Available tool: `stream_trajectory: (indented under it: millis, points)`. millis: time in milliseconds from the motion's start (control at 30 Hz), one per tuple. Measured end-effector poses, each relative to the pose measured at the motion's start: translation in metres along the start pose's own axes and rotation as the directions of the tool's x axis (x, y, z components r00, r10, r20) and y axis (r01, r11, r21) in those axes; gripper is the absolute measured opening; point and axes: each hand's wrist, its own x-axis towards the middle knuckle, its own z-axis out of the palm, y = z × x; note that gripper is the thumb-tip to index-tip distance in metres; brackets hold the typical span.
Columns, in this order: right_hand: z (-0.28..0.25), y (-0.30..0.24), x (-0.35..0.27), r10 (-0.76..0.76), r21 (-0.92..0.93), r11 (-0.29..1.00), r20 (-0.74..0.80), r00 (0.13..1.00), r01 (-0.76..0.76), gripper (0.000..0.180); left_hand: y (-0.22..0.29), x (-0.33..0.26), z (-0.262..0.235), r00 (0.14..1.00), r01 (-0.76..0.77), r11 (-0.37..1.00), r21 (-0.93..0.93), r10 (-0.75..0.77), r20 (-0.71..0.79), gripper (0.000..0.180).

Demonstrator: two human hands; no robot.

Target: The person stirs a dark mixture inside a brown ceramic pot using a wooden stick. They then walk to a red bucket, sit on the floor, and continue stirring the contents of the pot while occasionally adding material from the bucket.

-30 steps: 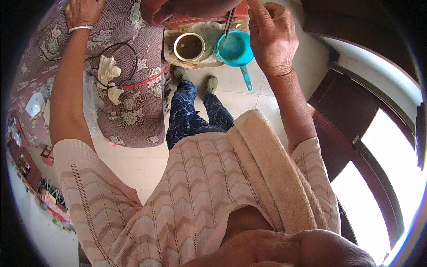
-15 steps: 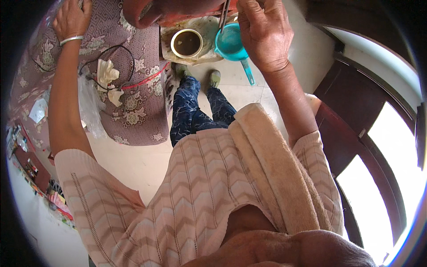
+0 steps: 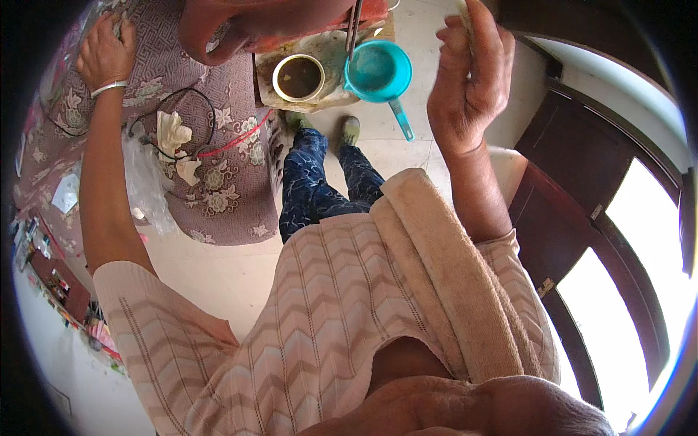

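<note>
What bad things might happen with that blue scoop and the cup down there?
The teal scoop sits beside the cup of dark liquid on a small crowded stand. A thin rod pokes down next to them, so a bump might tip the cup and spill it. The right hand is raised just above, and the scoop's handle sticks out over the edge, so it might get knocked off.

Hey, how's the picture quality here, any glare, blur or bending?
Head view: the window at right is blown out white; the fisheye bends its frame and darkens the corners; the teal scoop and right hand look fairly sharp.
</note>
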Motion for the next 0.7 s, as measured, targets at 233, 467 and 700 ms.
stream_trajectory:
  millis: [233,467,700]
  points:
    - [-0.023,-0.014,-0.045,0.333,-0.116,0.939,0.063,0.941,-0.324,0.04,0.007,0.0,-0.014,0.997,0.035,0.999,0.037,-0.037,0.065,0.031]
    - [-0.021,-0.012,-0.051,0.431,-0.117,0.897,0.027,0.902,-0.425,0.037,0.015,0.002,-0.023,0.999,0.026,1.0,0.008,-0.026,0.034,0.03]
    - [-0.004,-0.027,-0.039,0.317,-0.057,0.948,0.066,0.946,-0.314,0.035,0.017,0.005,-0.027,0.998,0.045,0.999,-0.023,-0.044,0.04,0.029]
